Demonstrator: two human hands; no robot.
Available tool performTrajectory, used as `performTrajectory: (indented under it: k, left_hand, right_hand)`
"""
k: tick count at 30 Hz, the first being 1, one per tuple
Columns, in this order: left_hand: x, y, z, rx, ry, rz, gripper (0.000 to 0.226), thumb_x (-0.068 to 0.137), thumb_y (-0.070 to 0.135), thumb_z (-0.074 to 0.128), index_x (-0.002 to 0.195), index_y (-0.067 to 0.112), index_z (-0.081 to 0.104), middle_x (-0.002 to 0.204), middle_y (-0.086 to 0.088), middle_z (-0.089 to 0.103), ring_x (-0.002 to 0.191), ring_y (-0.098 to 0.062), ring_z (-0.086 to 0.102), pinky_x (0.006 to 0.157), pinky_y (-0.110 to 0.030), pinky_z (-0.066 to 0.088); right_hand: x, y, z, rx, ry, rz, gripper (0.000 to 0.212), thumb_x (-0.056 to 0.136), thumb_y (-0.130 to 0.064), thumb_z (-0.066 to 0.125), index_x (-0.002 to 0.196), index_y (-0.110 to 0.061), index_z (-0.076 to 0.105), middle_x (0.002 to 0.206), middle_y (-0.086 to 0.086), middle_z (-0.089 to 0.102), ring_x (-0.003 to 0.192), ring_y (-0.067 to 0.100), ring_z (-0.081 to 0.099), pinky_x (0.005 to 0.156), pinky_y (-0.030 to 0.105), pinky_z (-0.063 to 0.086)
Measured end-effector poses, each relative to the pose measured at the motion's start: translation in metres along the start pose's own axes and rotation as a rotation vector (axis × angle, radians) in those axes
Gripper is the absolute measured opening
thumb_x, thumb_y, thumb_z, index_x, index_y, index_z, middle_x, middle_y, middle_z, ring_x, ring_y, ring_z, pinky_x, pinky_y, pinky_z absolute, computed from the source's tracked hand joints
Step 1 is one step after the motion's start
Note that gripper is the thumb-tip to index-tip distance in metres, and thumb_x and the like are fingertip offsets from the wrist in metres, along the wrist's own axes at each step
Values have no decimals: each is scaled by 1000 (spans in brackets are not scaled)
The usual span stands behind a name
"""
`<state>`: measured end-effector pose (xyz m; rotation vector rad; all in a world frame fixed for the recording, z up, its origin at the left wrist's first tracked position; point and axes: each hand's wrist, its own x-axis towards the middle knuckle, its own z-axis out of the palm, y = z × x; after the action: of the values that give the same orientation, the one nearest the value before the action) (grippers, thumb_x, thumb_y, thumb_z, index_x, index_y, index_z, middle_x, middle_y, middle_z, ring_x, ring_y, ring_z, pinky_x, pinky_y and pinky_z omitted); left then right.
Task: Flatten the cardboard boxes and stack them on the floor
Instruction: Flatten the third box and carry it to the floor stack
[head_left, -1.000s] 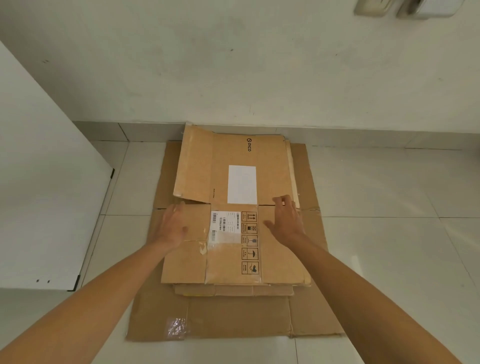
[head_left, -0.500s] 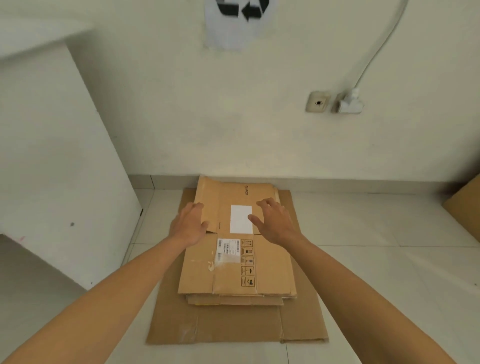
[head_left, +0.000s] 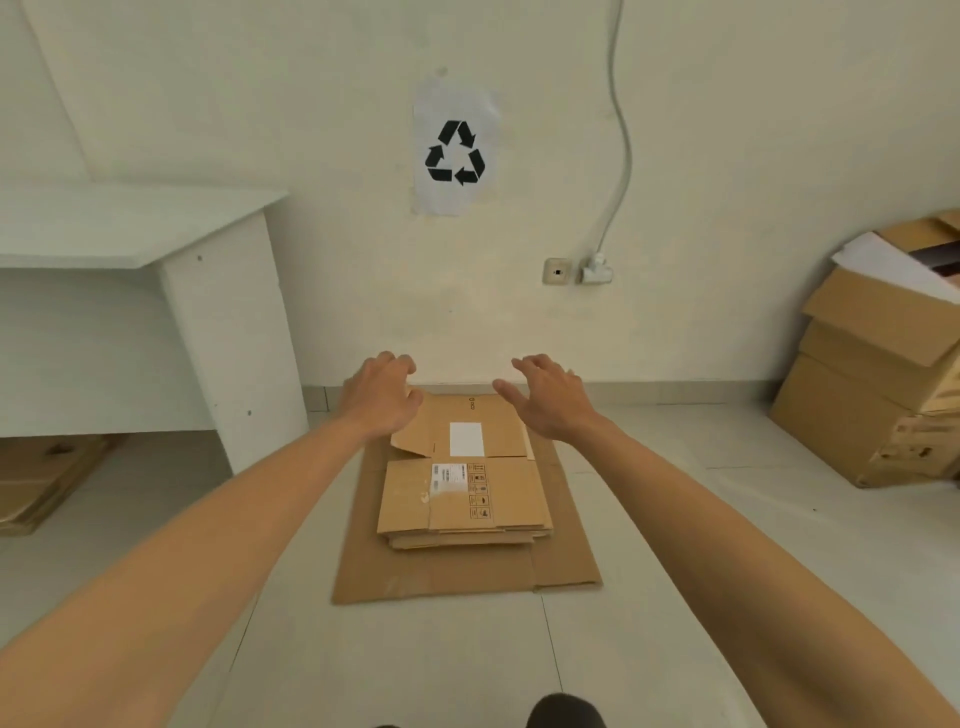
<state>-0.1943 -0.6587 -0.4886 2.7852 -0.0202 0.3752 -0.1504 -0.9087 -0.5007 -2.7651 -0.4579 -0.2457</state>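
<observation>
L hand & R hand held loose, nothing gripped, above far end of flattened stack; stack's long axis runs away twd wall; unflattened boxes sited nearer R hand.

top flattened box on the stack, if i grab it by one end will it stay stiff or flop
The top flattened box would probably bend at the crease across its middle, where the far flap already lifts a little. It looks light, being thin cardboard. Pushed, it may well slide over the smooth sheets beneath.

Flattened brown boxes lie stacked (white label up) on a wider cardboard sheet on the floor.
</observation>
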Motion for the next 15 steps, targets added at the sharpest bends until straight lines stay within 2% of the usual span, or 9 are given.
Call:
performTrajectory:
  k: [3, 10, 15]
  left_hand:
    - [-14, 6, -29, 50, 31, 43, 45, 98, 39, 55, 137, 16, 53, 139, -7, 54, 128, -30, 50, 99, -49, 47]
    - [-10, 12, -78, 18, 58, -20, 43, 99, 37, 55, 136, 16, 53, 137, -8, 55, 125, -29, 52, 97, -48, 49]
    - [2, 26, -173, -5, -9, -94, 44, 99, 37, 53, 138, 17, 50, 140, -6, 52, 126, -28, 52, 96, -44, 49]
  right_hand:
    - [-17, -8, -19, -6, 6, 6, 71, 103, -64, 34, 157, -18, 37, 161, 6, 38, 147, 27, 36, 122, 55, 21]
    - [-19, -30, -56, -22, 13, 20, 70, 104, -64, 31, 157, -19, 36, 161, 4, 37, 148, 25, 36, 123, 54, 19]
    - [-1, -67, -146, -6, -77, 32, 70, 104, -64, 30, 158, -19, 34, 161, 4, 36, 148, 25, 35, 124, 53, 18]
